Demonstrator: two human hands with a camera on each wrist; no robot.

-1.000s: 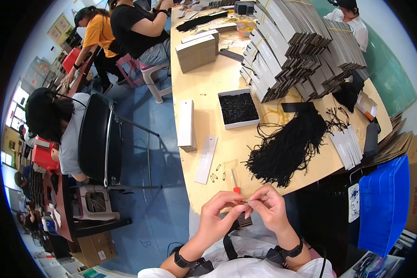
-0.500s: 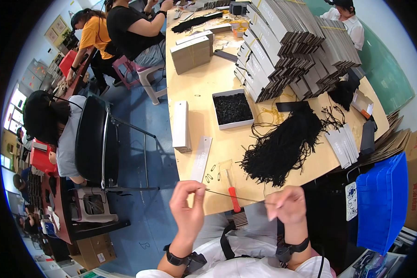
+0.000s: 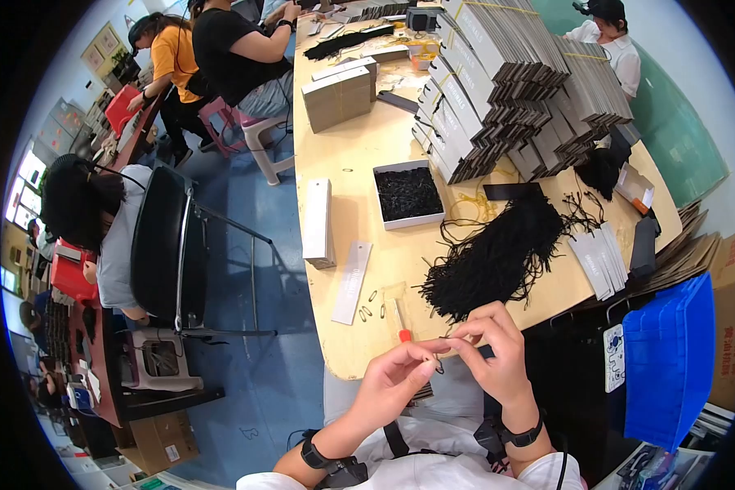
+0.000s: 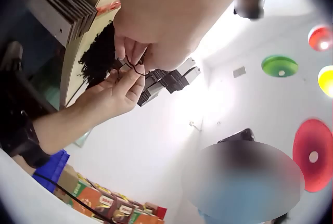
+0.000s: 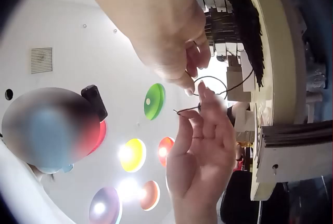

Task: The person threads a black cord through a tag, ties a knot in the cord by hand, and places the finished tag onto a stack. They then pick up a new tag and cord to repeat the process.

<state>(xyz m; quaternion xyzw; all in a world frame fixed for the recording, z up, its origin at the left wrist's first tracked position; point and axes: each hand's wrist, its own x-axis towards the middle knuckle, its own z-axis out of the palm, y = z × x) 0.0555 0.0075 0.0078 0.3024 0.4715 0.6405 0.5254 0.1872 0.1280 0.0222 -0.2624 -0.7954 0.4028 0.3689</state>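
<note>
A thin black cord (image 5: 239, 84) forms a loop between the two hands in the right wrist view. My left hand (image 3: 394, 382) pinches one part of it between thumb and fingers. Close against it, my right hand (image 3: 496, 359) pinches the cord with thumb and index finger. In the left wrist view the cord (image 4: 136, 68) curves between the fingertips of both hands. Just beyond the hands, the red part of a tool (image 3: 405, 335) lies at the table's near edge. A heap of black cords (image 3: 498, 257) lies beyond my right hand.
A white box of small black pieces (image 3: 408, 194) stands mid-table, with piled grey tags (image 3: 498, 82) behind. Left are an upright tag stack (image 3: 318, 224), a single tag (image 3: 352, 282) and several metal pins (image 3: 372, 296). A blue bin (image 3: 670, 359) stands at the right.
The hands were together, moved apart with the cord stretched between them, and are now together again with the cord looped at the fingertips.
</note>
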